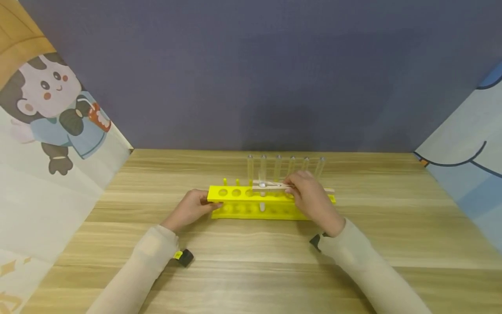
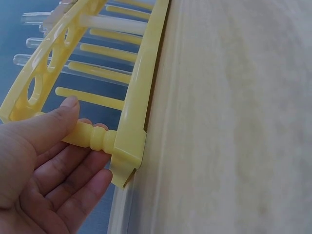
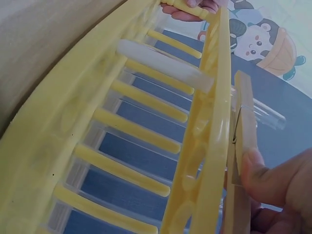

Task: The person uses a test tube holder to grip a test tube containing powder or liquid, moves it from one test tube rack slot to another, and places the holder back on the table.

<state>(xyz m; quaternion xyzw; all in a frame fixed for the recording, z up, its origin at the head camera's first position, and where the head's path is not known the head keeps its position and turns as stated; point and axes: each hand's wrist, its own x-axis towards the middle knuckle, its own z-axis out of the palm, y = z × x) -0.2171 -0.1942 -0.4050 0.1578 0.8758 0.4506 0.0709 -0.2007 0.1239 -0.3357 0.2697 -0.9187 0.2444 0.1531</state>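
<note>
A yellow test tube rack (image 1: 215,192) stands on the table. My left hand (image 1: 192,207) grips its left end post, thumb on one side and fingers curled behind, as the left wrist view (image 2: 46,170) shows. In my right hand (image 1: 311,198) is a wooden test tube clamp (image 1: 270,186), pinched between thumb and fingers just above the rack's top bar. The clamp's jaws are around a clear test tube (image 3: 268,114) that passes through one hole of the rack. White material (image 3: 161,63) fills the tube's lower part.
Several clear test tubes (image 1: 278,168) stand in a row along the rack's back, over yellow pegs (image 1: 225,181). A dark panel (image 1: 251,78) rises behind the wood-grain table (image 1: 243,270). Cartoon-printed walls (image 1: 47,131) flank both sides.
</note>
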